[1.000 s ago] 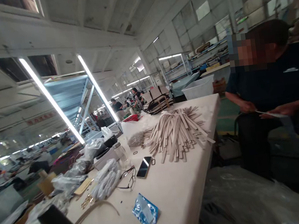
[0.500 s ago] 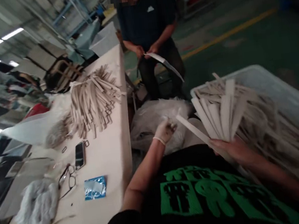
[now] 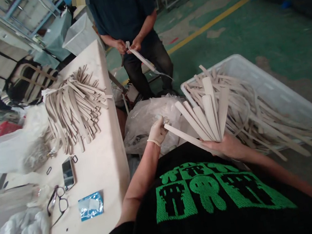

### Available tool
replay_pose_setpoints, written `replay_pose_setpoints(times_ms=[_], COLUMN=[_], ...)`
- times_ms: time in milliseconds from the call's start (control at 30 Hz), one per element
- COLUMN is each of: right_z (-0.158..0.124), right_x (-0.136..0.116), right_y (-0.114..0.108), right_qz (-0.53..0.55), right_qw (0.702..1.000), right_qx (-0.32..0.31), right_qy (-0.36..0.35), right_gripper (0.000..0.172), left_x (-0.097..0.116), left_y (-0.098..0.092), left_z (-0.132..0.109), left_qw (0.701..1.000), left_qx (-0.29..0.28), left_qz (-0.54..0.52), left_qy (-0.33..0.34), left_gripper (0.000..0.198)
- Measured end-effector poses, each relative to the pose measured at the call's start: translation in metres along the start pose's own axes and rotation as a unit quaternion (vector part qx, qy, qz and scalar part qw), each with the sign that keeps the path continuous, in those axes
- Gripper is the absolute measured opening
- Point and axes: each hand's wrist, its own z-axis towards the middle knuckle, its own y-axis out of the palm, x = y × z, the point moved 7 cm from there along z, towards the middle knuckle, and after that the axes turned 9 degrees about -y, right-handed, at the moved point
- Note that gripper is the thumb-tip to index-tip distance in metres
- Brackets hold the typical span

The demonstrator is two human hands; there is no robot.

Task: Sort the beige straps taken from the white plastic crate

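Note:
My right hand (image 3: 227, 147) grips a fan of several beige strips (image 3: 206, 117), spread upward in front of my chest. My left hand (image 3: 157, 131), in a white glove, pinches the near end of the leftmost strip (image 3: 185, 136) of that fan. Behind the fan stands a white plastic crate (image 3: 271, 89) full of the same beige strips. A crumpled clear plastic bag (image 3: 145, 122) lies below my left hand.
A white table (image 3: 105, 167) on the left carries a heap of beige strips (image 3: 71, 106), a phone (image 3: 68, 173), glasses (image 3: 57, 203) and a blue packet (image 3: 90, 206). A person in a dark shirt (image 3: 127, 11) sits beyond, holding a strip. Green floor lies to the right.
The view swung from the table and ceiling down to my lap. My hands came into view with the fan of strips, and my left hand now pinches the leftmost strip.

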Motion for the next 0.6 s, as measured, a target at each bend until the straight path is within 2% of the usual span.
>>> replay_pose_setpoints(times_ms=[167,367,467,600], right_z=[0.004,0.003,0.005,0.014], right_x=[0.011,0.021,0.025,0.023], right_y=[-0.003,-0.006,-0.005,-0.002], right_qz=[-0.002,0.006,-0.006,-0.021], right_qw=[0.999,0.999,0.998,0.998], right_qx=[0.027,0.029,0.035,0.057], right_qy=[0.031,0.044,0.054,0.029], right_gripper=[0.028,0.027,0.026,0.021], left_x=[-0.002,-0.003,-0.014,-0.040], left_y=[-0.003,-0.001,0.007,0.025], left_z=[-0.002,-0.004,-0.005,-0.004], left_qw=[1.000,0.999,0.998,0.993], left_qx=[0.003,-0.012,-0.028,-0.050], left_qz=[0.020,0.039,0.051,0.091], left_qy=[-0.017,-0.023,-0.033,-0.064], left_gripper=[0.021,0.021,0.024,0.030])
